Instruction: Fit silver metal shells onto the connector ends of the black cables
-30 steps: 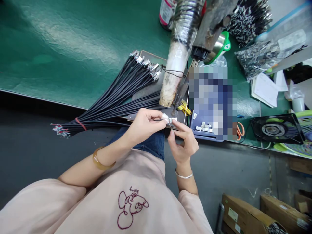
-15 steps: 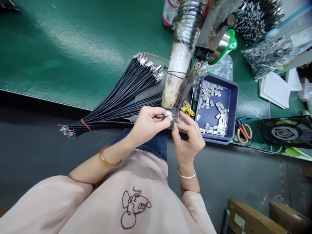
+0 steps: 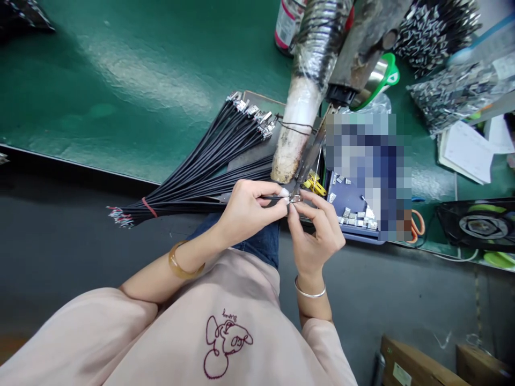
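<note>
Right hand (image 3: 316, 228) drawn closer to left hand (image 3: 251, 206)

Its thumb has come up beside the left thumb. The left pinches a black cable (image 3: 272, 198); the right grips a metal connector (image 3: 296, 198) at its end, by the table's (image 3: 132, 96) front edge, between the cable bundle (image 3: 209, 145) and blue tray (image 3: 356, 236).

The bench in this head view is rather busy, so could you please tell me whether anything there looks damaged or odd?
The plastic-wrapped tube at upper centre looks odd: its white end is blotchy and stained brown, perhaps scorched. Part of the blue tray is pixelated, so I cannot judge everything in it.
</note>
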Demonstrator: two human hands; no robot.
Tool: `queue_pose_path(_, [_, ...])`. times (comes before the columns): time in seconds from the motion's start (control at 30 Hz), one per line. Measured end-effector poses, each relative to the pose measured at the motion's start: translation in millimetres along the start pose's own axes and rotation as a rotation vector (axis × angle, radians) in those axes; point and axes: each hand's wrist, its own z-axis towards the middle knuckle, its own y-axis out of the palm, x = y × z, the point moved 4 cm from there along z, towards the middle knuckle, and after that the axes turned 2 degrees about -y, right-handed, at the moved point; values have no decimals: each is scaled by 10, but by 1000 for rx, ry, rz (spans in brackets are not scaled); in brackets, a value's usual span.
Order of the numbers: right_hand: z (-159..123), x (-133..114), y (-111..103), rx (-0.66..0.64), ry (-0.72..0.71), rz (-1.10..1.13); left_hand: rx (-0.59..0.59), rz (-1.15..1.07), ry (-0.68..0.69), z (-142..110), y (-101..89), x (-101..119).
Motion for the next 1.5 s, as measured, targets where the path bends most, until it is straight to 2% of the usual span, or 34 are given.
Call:
queue_pose_path(0.23, [-108, 17, -55, -25, -25, -32, -70, 50, -40, -8, 16, -38])
queue_pose_path(0.4, [-87, 36, -53, -37, -35, -5, -100, -61, -109, 9, 23, -77])
queue_pose_path(0.63, [11, 34, -2, -40, -5, -7, -60, -208, -147, 67, 11, -49])
queue_pose_path(0.73, [28, 6, -15, -28, -24, -23, -67, -209, -142, 71, 5, -35])
queue_pose_path(0.9, [-23, -18, -14, -96, -60, -27, -97, -151, -148, 57, -4, -95])
queue_pose_path(1.07, [-51, 34, -55, -81, -89, -51, -159, -149, -133, 39, 15, -81])
queue_pose_path(1.23, [-67, 61, -58, -169, -208, -24, -299, -124, -125, 4, 4, -13])
queue_pose_path(1.3, [-72, 89, -78, -137, -129, 60, -349, -118, -108, -36, -4, 19])
queue_pose_path(1.37, [-86, 152, -79, -130, 64, 166, -368, -88, -82, -84, -12, 52])
queue_pose_path(1.43, [-118, 211, -64, -179, 259, 227, -390, -59, -67, -130, -13, 77])
queue_pose_path(1.5, [-140, 224, -102, -164, 316, 176, -409, -53, -71, -161, -13, 87])
